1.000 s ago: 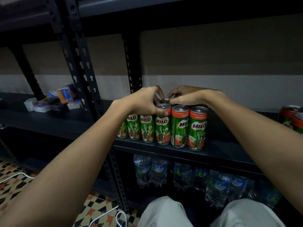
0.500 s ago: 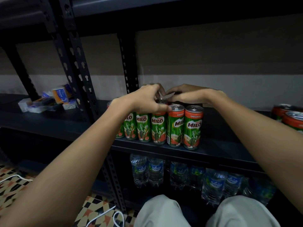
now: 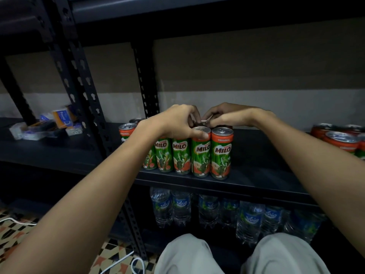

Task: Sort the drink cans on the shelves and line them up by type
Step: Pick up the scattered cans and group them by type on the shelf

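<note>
Basically little had changed from the earlier frames: both hands stayed bunched over the back of the Milo cans (image 3: pixel 199 153), and the view had drifted a bit so the can at the left end (image 3: pixel 126 131) now showed clear of the left forearm.

The left hand (image 3: pixel 177 121) sat on top of the front row, fingers curled, thumb pressed along the rim of the second can from the right (image 3: pixel 200 155). The right hand (image 3: pixel 227 115) was curled just behind the front row, fingertips meeting the left hand's over a back-row can (image 3: pixel 203 122) whose top was only partly visible. Looked like both hands pinched that can, but the fingers hid the actual contact.

Front row stood upright, touching side by side, near the front edge of the middle shelf (image 3: pixel 256 175), labels facing out. Rightmost can (image 3: pixel 221 153) stood free of both hands.

More cans (image 3: pixel 339 139) were grouped at the far right of the same shelf, well apart from the hands. Water bottles (image 3: pixel 177 206) stood on the shelf below. Small boxes and packets (image 3: pixel 47 125) lay on the neighbouring shelf to the left.
</note>
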